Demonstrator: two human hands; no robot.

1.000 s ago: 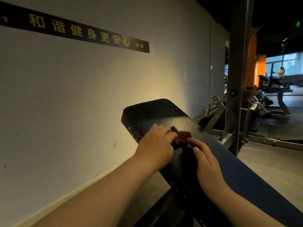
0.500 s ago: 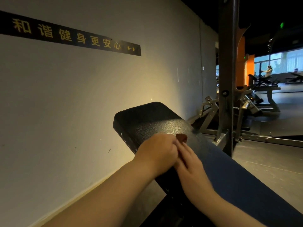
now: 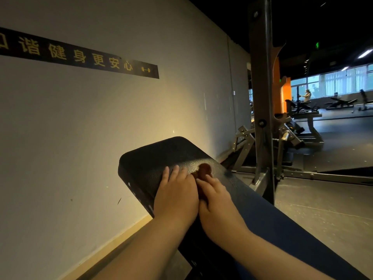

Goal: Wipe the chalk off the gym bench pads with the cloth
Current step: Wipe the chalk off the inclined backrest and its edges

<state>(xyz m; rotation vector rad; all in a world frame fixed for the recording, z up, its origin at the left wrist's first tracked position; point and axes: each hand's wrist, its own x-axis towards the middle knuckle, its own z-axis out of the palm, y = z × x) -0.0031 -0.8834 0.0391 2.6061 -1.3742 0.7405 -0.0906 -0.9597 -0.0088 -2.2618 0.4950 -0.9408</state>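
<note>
Head view, only 1 view. Centre frame: 1 black textured vinyl bench pad [image 3: 161, 156], sloping from centre to lower right. 1 small brown cloth [image 3: 204, 169] lies on its top face, just right of centre. 2 bare hands are side by side and touching. The left hand [image 3: 175, 197] is flat on the pad, fingers straight and slightly spread. The right hand [image 3: 216, 201] has straight, close-together fingers pressing the cloth down; its thumb is hidden.

Step looks like mid-wipe on the upper pad. Chalk is not discernible in this dim light. The next move likely calls for steady downward pressure while sliding the cloth across the unwiped surface.

Also 1 black wall strip with gold characters [image 3: 80, 55] upper left, 1 dark steel rack upright [image 3: 261, 98] right of centre, and 1 distant person [image 3: 306, 96].
</note>
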